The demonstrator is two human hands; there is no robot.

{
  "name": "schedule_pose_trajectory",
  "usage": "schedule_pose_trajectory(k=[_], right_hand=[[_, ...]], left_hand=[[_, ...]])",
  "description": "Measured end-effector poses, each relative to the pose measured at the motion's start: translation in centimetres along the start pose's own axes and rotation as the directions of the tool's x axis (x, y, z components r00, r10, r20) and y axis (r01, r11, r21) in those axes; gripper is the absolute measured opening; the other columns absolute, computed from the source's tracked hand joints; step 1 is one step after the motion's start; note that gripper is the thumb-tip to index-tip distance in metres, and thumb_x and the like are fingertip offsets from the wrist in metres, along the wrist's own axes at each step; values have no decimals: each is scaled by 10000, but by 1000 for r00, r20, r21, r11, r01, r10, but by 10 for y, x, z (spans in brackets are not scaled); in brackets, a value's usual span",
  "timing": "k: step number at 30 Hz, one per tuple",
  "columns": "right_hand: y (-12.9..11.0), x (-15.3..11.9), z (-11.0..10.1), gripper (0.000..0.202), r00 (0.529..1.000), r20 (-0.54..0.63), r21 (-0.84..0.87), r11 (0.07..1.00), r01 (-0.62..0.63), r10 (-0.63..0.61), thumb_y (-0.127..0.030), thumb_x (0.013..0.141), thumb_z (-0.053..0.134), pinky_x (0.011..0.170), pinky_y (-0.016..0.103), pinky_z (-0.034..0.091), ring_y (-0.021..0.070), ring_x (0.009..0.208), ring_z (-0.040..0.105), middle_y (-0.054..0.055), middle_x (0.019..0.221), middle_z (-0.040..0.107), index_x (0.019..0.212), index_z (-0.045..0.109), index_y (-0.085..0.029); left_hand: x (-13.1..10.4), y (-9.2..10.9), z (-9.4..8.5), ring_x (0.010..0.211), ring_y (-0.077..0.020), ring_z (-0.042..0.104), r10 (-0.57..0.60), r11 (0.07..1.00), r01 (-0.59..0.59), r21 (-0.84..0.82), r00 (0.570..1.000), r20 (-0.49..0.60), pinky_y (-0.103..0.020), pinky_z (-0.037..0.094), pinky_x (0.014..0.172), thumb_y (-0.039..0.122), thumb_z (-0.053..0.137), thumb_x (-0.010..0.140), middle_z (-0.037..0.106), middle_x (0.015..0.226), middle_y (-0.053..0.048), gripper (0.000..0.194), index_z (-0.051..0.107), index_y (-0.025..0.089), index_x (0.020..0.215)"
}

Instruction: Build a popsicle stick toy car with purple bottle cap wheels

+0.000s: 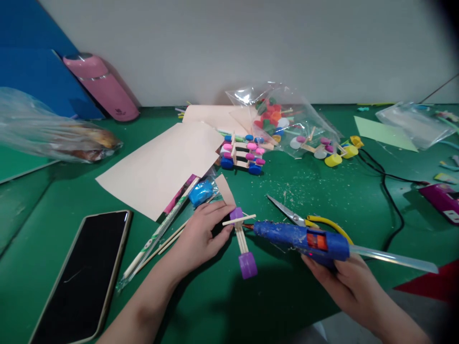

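My left hand (203,230) pinches a small stick frame (241,240) by its far end. That frame is wooden sticks side by side, with a purple bottle cap (248,265) at the near end and another purple cap (235,215) by my fingertips. A short stick (249,218) lies crosswise over the far end. My right hand (349,282) is wrapped round a blue hot glue gun (287,237), whose nozzle points left at the crosswise stick, touching or very near it. From the gun's back end sticks out a clear glue stick (394,258).
Scissors (287,210) with yellow handles lie just behind the glue gun. Farther back are small cap-wheeled stick models (241,155) and a clear bag of caps (268,119). A phone (84,277), paper (161,165) and a pink bottle (103,88) are on the left.
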State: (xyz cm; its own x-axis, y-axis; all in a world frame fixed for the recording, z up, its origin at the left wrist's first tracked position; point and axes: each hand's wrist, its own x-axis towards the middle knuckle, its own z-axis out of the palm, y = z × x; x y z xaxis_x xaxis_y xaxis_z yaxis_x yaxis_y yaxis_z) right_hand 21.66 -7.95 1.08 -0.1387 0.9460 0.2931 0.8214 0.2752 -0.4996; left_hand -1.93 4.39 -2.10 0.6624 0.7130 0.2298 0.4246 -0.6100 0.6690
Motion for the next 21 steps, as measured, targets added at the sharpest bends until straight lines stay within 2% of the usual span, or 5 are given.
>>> schedule_pose_trajectory(k=[4,8,12,16,21], right_hand=[[4,-2,3,103,991,128,28,999,-29,26,-146,815,476,571,283,510,187,599,624,-1,581,602,796,534,-229],[7,-2,6,157,987,150,29,998,-63,58,-168,816,477,553,272,482,180,619,610,15,639,608,676,520,-224],[7,-2,3,114,983,171,55,995,-82,71,-175,821,474,534,262,466,168,607,591,15,677,614,750,551,-220],[8,-3,0,110,974,213,79,992,-98,79,-164,818,494,531,249,462,149,584,576,0,675,616,736,541,-222],[6,-1,-1,115,978,199,67,994,-82,67,-177,820,489,481,244,448,149,534,559,1,622,590,733,546,-226]], left_hand=[[0,1,-1,989,-211,569,-5,1000,5,13,1000,5,-360,447,861,175,505,794,637,1050,-90,288,588,171,1069],[1,2,-1,981,-215,576,-5,1000,5,14,1000,-6,-363,453,852,184,508,789,644,1042,-86,296,590,186,1073],[1,2,0,979,-212,576,-3,1000,3,11,1000,-10,-363,454,853,184,504,791,641,1050,-85,299,586,188,1078],[0,1,0,990,-207,569,-11,1000,12,17,1000,-4,-356,448,864,188,500,799,637,1055,-90,291,584,173,1077],[0,1,0,988,-211,570,-11,1000,11,17,1000,-4,-363,445,869,191,508,795,637,1057,-91,293,585,173,1077]])
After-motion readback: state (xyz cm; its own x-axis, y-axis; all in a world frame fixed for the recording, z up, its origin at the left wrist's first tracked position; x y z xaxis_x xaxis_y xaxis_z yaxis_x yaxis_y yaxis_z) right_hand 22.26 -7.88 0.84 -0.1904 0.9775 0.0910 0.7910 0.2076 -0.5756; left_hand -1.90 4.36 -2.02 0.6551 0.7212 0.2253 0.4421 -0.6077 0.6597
